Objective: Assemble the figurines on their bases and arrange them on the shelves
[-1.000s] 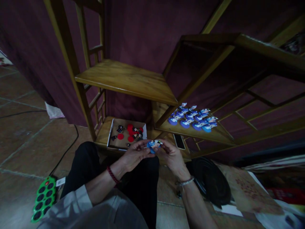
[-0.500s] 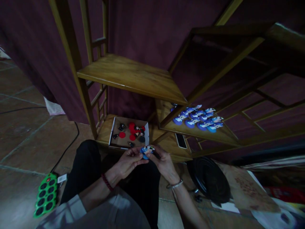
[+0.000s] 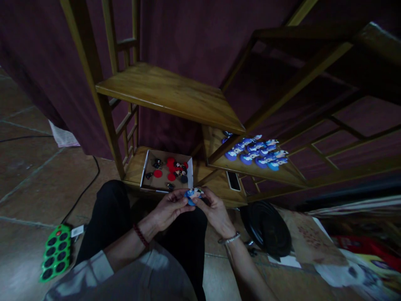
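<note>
We are facing a wooden shelving unit (image 3: pixel 169 97) whose boards are sitting at staggered heights. On its left side, slim bars (image 3: pixel 127 121) are forming an open lattice, and darker crosspieces (image 3: pixel 347 128) are angling across the right. Behind it, we are seeing a maroon curtain (image 3: pixel 188 37) that is reaching down near the floor at left. Brownish tiles (image 3: pixel 31 179) are covering the floor, pale grout lines running between them. Dim light is leaving the upper right in shadow, while a sheen is brightening the lower left.
</note>
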`<state>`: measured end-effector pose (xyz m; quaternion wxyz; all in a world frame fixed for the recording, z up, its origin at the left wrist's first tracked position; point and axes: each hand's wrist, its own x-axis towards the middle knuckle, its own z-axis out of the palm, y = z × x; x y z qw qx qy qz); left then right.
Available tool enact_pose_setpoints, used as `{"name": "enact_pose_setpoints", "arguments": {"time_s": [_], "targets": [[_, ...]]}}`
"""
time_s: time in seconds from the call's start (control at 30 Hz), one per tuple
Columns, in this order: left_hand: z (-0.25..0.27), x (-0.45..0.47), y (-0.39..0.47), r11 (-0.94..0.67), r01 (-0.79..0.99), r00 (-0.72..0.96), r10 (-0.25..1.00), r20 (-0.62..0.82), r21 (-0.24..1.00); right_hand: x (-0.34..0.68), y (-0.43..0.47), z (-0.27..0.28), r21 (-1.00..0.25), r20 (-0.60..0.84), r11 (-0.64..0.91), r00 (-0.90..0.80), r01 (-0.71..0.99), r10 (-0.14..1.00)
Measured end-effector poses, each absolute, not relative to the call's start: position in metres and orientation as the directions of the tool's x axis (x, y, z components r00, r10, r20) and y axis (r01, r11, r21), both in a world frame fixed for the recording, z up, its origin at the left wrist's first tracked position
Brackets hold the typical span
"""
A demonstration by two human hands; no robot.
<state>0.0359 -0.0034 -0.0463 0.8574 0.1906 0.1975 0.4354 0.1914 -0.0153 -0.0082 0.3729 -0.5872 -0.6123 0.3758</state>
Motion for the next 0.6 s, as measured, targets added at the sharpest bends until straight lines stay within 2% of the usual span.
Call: {"name": "enact_pose_setpoints", "arguments": {"time_s": [0.2,0.47,0.6], "targets": [[-0.037,0.036,0.003,0.548,-0.683,0.543,0.823,-0.166,0.483,0.191,-0.011,-0.006,-0.954,-0.01,-0.002,-0.024,0.299,1.0],[-0.034,0.036,0.012,0.527,-0.724,0.531,0.838,-0.127,0.446,0.191,-0.01,-0.01,-0.972,0.046,0.043,0.007,0.23,0.999],[-0.031,0.035,0.015,0.523,-0.711,0.531,0.837,-0.13,0.47,0.191,-0.007,-0.007,-0.972,0.092,0.081,0.037,0.222,0.995]]}}
